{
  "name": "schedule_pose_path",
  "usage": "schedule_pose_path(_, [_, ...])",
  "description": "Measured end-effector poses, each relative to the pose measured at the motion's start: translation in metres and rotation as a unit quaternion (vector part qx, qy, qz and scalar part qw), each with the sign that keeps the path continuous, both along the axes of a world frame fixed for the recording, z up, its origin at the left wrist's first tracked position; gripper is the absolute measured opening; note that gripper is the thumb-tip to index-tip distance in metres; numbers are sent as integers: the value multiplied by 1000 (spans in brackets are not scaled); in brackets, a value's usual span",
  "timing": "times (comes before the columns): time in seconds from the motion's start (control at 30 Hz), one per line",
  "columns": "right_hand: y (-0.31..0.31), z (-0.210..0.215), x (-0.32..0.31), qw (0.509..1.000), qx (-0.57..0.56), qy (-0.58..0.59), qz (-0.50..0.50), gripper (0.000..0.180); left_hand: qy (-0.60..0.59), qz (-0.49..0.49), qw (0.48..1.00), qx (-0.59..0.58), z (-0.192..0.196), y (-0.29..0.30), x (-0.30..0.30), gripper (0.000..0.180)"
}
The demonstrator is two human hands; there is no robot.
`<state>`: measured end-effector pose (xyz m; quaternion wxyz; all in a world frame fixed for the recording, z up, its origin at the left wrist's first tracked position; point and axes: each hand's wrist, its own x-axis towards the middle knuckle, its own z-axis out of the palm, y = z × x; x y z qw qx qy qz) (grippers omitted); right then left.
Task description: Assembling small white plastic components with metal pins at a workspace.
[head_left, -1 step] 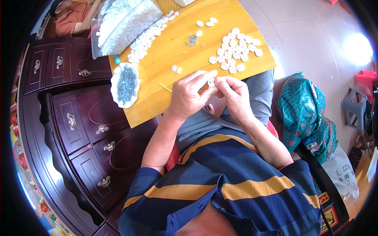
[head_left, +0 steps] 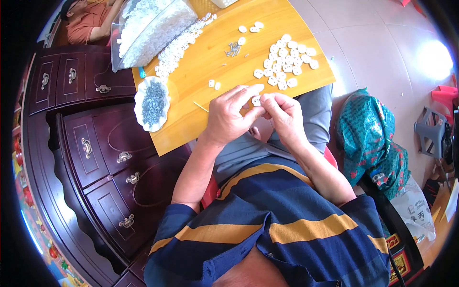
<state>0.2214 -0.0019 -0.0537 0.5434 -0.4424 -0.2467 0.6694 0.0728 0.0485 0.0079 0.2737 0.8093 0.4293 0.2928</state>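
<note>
**A small white plastic piece (head_left: 256, 101) held up by the near edge of a wooden table (head_left: 201, 57)**

Take the piece as the clock's centre, twelve pointing away from the wearer. Its dark-marked face is turned up, probably so the marks can be seen. The right hand (head_left: 284, 117) pinches its edge between thumb and forefinger. The left hand (head_left: 228, 115) is half curled, thumb and forefinger apart around it; whether it grips too, I cannot tell. Near, at ten o'clock, lie two white pieces (head_left: 214, 84); at eleven, loose metal pins (head_left: 233, 49); at one, a cluster of white pieces (head_left: 286, 60). Farther off stand a scalloped dish (head_left: 138, 103) of pins at nine and a clear bin (head_left: 125, 58) at ten, presumably for easy reach.
</note>
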Motion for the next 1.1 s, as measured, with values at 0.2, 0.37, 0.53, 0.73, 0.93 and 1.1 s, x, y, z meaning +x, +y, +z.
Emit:
schedule_pose_path(0.2, [1,8,2,998,-15,-54,11,25,-3,-12,1000,-2,-5,5,-7,21])
schedule_pose_path(0.37, [7,10,11,994,29,-51,-96,18,59,54,996,-25,-12,10,-10,13])
schedule_pose_path(0.53, [7,12,8,995,50,-5,-87,18,94,25,994,40,-28,16,3,17])
schedule_pose_path(0.73, [4,9,10,996,50,-41,-58,14,64,122,990,38,-23,48,-16,11])
schedule_pose_path(0.93, [3,9,2,995,61,-72,-30,14,124,137,979,85,-32,81,-45,7])
schedule_pose_path(1.1, [1,10,0,990,87,-114,-5,13,160,115,976,94,-34,90,-46,10])
